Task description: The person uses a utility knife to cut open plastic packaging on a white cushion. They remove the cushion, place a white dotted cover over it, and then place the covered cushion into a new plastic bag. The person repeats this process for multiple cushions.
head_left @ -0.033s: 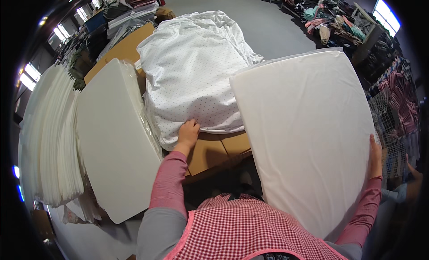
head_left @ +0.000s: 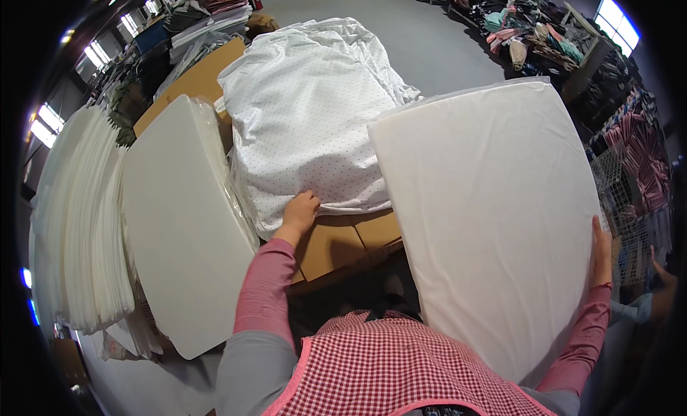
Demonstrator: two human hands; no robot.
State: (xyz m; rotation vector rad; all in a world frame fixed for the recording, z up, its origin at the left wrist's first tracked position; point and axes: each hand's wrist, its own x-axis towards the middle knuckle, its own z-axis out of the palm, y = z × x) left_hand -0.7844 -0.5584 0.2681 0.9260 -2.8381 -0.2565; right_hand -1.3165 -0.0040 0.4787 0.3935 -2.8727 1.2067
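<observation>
A pile of white fabric with small dark dots lies folded in front of me on cardboard. My left hand is closed at its near edge, fingers curled into the cloth. To the right a large white rectangular pad, smooth-covered and slightly creased, slants from beside the pile down to my apron. Along the pad's right edge rests my right hand, its visible fingers stretched out flat against the side; part of that hand is hidden behind the edge.
Left of the pile stands a pale flat panel with clear plastic along its side. Beyond it is a thick stack of white sheets. Brown cardboard shows below the fabric. Heaped garments and a wire mesh rack line the right, near another person's hand.
My left hand and forearm have shifted very slightly to the left, still at the dotted fabric's edge. The right hand and the pad look the same.
</observation>
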